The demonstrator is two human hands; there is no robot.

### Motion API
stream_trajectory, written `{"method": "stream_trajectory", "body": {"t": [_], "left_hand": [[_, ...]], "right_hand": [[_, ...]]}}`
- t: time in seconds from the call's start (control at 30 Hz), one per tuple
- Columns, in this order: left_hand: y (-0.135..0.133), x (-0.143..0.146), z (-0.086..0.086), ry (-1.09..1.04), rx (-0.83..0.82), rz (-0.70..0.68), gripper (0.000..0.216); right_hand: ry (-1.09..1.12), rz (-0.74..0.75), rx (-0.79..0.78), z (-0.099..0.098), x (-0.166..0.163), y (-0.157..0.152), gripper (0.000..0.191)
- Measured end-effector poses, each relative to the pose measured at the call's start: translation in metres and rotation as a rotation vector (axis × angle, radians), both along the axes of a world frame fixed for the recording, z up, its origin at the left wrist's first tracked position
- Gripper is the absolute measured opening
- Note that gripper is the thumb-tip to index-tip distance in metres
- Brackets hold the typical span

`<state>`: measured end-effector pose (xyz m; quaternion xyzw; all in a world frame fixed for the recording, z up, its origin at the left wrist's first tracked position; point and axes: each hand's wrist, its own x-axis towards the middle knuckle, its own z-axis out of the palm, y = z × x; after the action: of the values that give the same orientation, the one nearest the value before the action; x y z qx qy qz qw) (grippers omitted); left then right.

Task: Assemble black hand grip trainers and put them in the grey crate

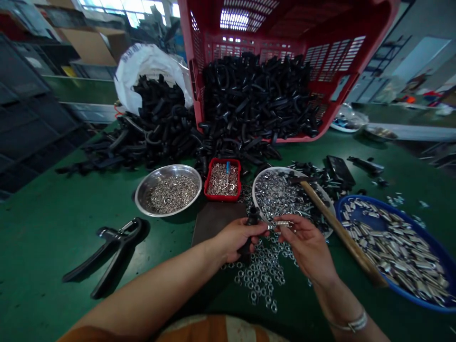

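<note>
Handle: black, dull, with a rounded, knobby upper end; gripped in the left hand (pixel 239 238).
Handle pose: close to upright, its top (pixel 252 215) leaning slightly right in view; the middle is hidden by the thumb and fingers, and the lower part is dark and hard to read.
Spring (pixel 284 223): silvery, tightly coiled, slim; pinched in the fingertips of the right hand (pixel 306 242).
Spring pose: roughly level, lying crosswise just right of the handle, coils mostly exposed.
Metal bit (pixel 270 227): small, bright, at the left thumb's tip, between handle and spring; whether it joins either cannot be told.
</note>
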<state>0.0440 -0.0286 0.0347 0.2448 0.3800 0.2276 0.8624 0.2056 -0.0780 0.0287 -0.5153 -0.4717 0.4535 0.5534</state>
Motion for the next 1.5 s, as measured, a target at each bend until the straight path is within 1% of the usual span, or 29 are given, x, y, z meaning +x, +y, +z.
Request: {"method": "stream_trajectory", "body": {"t": [0.13, 0.23, 0.3, 0.37, 0.53, 0.73, 0.8, 0.87, 0.93, 1.0, 1.07, 1.13, 1.17, 1.2, 1.27, 1.37, 1.43, 1.5], "left_hand": [[-0.001, 0.001, -0.001, -0.056, -0.084, 0.040, 0.011], [0.000, 0.000, -0.001, -0.089, -0.119, 0.061, 0.010], [0.001, 0.000, -0.001, -0.082, -0.114, 0.069, 0.010], [0.001, 0.001, -0.002, -0.081, -0.113, 0.076, 0.011], [-0.001, 0.002, -0.005, -0.134, -0.143, 0.081, 0.011], [-0.006, 0.003, -0.007, -0.242, -0.226, 0.095, 0.012], [-0.009, 0.007, -0.010, -0.179, -0.149, 0.113, 0.016], [-0.012, 0.011, -0.013, -0.071, 0.003, 0.143, 0.021], [-0.015, 0.014, -0.016, 0.006, 0.145, 0.172, 0.027], [-0.016, 0.014, -0.016, 0.014, 0.207, 0.173, 0.031], [-0.015, 0.010, -0.015, -0.019, 0.186, 0.149, 0.034], [-0.012, 0.005, -0.011, -0.063, 0.113, 0.104, 0.035], [-0.011, 0.003, -0.010, -0.080, 0.074, 0.077, 0.034], [-0.010, 0.000, -0.008, -0.089, 0.043, 0.054, 0.033], [-0.009, -0.004, -0.007, -0.096, 0.022, 0.010, 0.031], [-0.009, -0.007, -0.007, -0.061, 0.046, -0.039, 0.027], [-0.009, -0.008, -0.009, -0.025, 0.053, -0.061, 0.025], [-0.010, -0.008, -0.010, 0.008, 0.045, -0.067, 0.022]], "right_hand": [[0.028, 0.040, -0.040, -0.002, -0.004, 0.001, 0.020], [0.089, -0.014, -0.067, -0.005, -0.007, 0.001, 0.020], [0.135, -0.066, -0.047, -0.007, -0.010, 0.001, 0.020], [0.160, -0.085, -0.014, -0.007, -0.012, 0.001, 0.020], [0.110, -0.012, 0.008, -0.011, -0.013, 0.003, 0.019], [0.080, 0.013, -0.004, -0.021, 0.000, 0.005, 0.021], [0.050, 0.020, -0.007, -0.018, 0.001, 0.007, 0.021], [0.010, 0.017, 0.016, -0.010, -0.002, 0.007, 0.021], [-0.045, 0.006, 0.073, -0.001, -0.009, 0.007, 0.023], [-0.167, 0.016, 0.143, 0.006, -0.016, 0.006, 0.025], [-0.359, 0.041, 0.211, 0.012, -0.018, 0.006, 0.026], [-0.547, 0.092, 0.257, 0.016, -0.016, 0.008, 0.029], [-0.601, 0.120, 0.271, 0.018, -0.014, 0.010, 0.030], [-0.618, 0.147, 0.277, 0.020, -0.013, 0.012, 0.030], [-0.567, 0.183, 0.283, 0.026, -0.013, 0.016, 0.030], [-0.486, 0.200, 0.309, 0.034, -0.017, 0.022, 0.029], [-0.529, 0.228, 0.338, 0.038, -0.020, 0.025, 0.030], [-0.623, 0.267, 0.360, 0.038, -0.021, 0.027, 0.031]]}}
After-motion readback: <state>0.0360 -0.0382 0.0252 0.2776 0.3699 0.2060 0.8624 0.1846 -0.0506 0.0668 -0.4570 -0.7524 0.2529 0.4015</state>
